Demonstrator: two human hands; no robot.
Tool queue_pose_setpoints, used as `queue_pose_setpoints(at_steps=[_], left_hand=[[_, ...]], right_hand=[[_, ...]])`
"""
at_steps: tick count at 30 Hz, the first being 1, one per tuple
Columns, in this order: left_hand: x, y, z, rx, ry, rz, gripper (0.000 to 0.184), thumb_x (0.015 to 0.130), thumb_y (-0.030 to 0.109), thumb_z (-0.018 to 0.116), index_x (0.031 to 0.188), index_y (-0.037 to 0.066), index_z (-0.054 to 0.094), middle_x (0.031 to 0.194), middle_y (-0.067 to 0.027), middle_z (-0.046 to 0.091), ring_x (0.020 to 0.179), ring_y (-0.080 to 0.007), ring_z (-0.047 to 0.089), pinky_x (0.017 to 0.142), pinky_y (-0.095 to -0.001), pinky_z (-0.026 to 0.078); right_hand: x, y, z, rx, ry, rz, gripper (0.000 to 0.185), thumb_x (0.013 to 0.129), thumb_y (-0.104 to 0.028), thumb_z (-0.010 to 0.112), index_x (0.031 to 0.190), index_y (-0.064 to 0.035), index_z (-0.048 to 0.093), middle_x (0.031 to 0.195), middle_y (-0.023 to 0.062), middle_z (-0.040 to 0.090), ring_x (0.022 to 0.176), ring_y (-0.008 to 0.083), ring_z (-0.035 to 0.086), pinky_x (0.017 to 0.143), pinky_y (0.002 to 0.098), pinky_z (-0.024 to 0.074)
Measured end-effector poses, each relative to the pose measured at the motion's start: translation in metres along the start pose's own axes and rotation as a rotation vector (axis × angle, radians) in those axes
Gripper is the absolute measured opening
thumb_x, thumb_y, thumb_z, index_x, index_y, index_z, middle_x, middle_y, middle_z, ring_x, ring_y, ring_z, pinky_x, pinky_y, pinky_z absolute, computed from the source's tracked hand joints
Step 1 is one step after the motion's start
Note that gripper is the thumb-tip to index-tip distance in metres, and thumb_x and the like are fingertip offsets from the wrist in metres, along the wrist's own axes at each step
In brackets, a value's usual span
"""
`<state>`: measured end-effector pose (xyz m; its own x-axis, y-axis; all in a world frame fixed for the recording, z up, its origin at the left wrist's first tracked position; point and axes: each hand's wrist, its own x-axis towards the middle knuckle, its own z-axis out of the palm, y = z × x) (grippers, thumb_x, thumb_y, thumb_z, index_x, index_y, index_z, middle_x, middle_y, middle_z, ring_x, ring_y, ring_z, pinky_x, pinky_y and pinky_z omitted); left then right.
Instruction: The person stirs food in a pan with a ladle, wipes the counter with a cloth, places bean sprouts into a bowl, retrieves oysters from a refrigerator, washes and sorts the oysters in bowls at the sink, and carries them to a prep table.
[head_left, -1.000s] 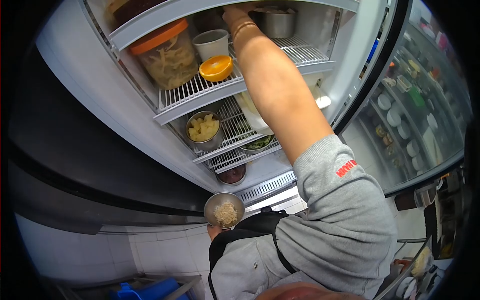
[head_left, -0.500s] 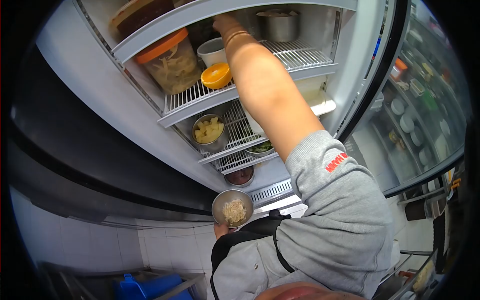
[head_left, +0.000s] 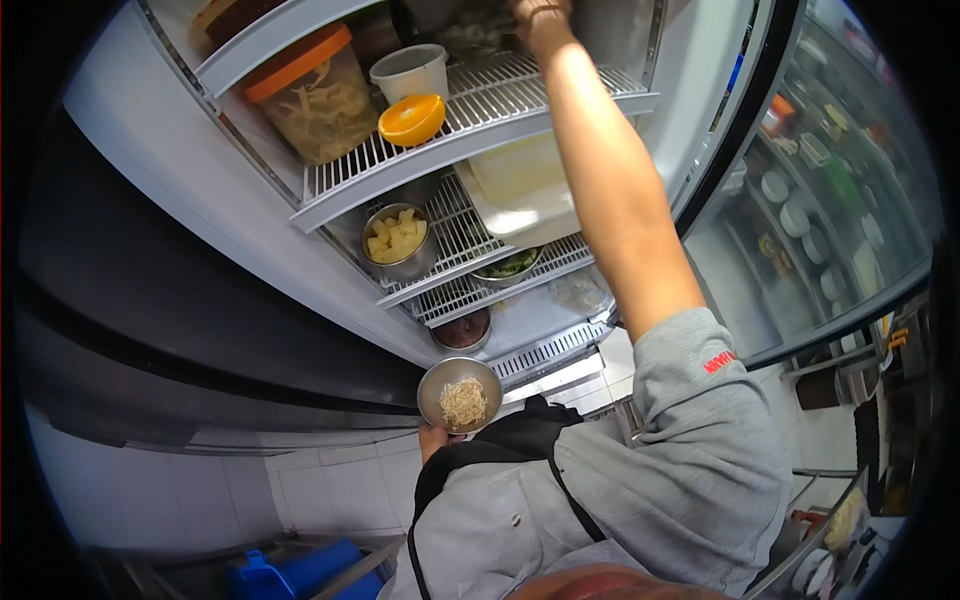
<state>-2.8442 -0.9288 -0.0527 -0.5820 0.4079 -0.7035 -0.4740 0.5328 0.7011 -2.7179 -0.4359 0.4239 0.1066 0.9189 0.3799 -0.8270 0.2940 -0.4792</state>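
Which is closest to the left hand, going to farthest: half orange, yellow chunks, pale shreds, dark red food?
From the left hand, in the head view:
1. Pale shreds, in its metal bowl.
2. Dark red food, low in the fridge.
3. Yellow chunks, above that, farther left.
4. Half orange, on a higher shelf.

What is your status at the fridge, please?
Left hand holding metal bowl; right hand inside fridge, fingers unseen; orange half, white tub to its left.

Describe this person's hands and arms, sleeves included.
The right hand is gloveless, with a thin band at the wrist; a grey sleeve with red lettering ends above the elbow. The left hand is gloveless too; its sleeve cannot be made out.
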Motion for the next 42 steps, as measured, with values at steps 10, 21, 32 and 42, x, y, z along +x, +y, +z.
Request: queue_pose_setpoints(at_steps=[10,21,32,42], left_hand=[[0.004,0.01,-0.027,-0.021,-0.138,0.035,0.047,0.083,0.005,0.054,0.123,-0.007,0.034,0.113,-0.0263,0.054,0.087,-0.0377,0.066,0.059,-0.0413,0.062],[-0.001,0.012,-0.006,-0.131,-0.077,0.108,0.046,0.088,0.008,0.053,0.127,-0.005,0.032,0.113,-0.0249,0.054,0.08,-0.0362,0.067,0.053,-0.0389,0.062],[0.017,-0.006,-0.015,-0.208,0.006,0.005,0.054,0.081,0.007,0.059,0.128,-0.002,0.032,0.114,-0.027,0.054,0.085,-0.0406,0.065,0.063,-0.0455,0.062],[0.035,-0.028,-0.014,0.045,-0.151,0.196,0.049,0.086,0.005,0.054,0.128,-0.004,0.03,0.116,-0.0271,0.052,0.087,-0.0389,0.066,0.055,-0.0407,0.062]], right_hand=[[-0.048,-0.12,-0.05,-2.194,0.005,0.103,0.051,0.085,-0.053,0.056,0.112,-0.0101,0.064,0.106,0.017,0.066,0.097,0.0282,0.065,0.075,0.0442,0.0532],[0.06,0.141,0.056,-1.432,-0.777,0.216,0.04,0.083,-0.034,0.062,0.113,-0.0071,0.063,0.1,0.0112,0.067,0.089,0.0231,0.063,0.077,0.0344,0.0501],[0.086,0.119,0.055,-1.472,-0.542,-0.094,0.055,0.078,-0.032,0.065,0.123,-0.0066,0.048,0.108,0.0149,0.061,0.098,0.026,0.059,0.082,0.035,0.0473],[0.024,-0.044,0.024,-2.043,-0.917,-0.058,0.075,0.074,-0.033,0.066,0.136,-0.0065,0.033,0.119,0.0193,0.056,0.109,0.0292,0.055,0.091,0.0371,0.0443]])
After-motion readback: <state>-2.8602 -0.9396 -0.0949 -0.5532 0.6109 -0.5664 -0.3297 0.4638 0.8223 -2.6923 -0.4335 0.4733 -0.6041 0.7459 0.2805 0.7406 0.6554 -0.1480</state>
